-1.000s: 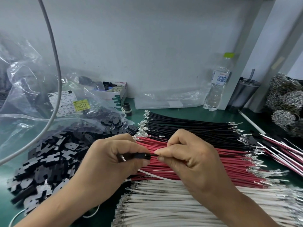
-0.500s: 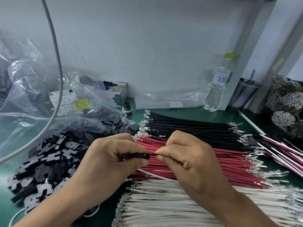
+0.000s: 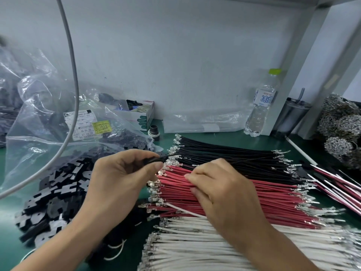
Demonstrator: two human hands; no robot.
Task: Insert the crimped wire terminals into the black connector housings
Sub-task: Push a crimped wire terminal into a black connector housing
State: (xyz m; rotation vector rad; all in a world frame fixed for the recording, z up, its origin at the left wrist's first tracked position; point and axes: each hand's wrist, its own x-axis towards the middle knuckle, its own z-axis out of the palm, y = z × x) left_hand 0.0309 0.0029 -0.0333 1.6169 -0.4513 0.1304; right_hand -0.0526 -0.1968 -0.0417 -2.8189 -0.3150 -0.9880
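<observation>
My left hand [image 3: 117, 182] pinches a small black connector housing [image 3: 151, 160] between thumb and fingers; a thin black wire [image 3: 172, 156] trails from it to the right. My right hand [image 3: 220, 188] lies apart from it, fingers curled with their tips on the red wires [image 3: 273, 196]. Whether it holds one is hidden. Black wires [image 3: 224, 151] lie behind the red bundle and white wires [image 3: 195, 237] in front, all with crimped metal terminals. A heap of loose black housings [image 3: 48, 192] lies left of my left hand.
A clear plastic bag [image 3: 39, 124] of housings and a grey cable [image 3: 74, 75] fill the left. A small box [image 3: 140, 114], a water bottle [image 3: 261, 106] and a tumbler [image 3: 289, 118] stand by the wall. Wired assemblies [image 3: 341, 184] and silvery bundles [image 3: 341, 124] lie at the right.
My right hand let go of the black wire at the housing and moved down and right onto the red wires. My left hand lifted the housing slightly up and away.
</observation>
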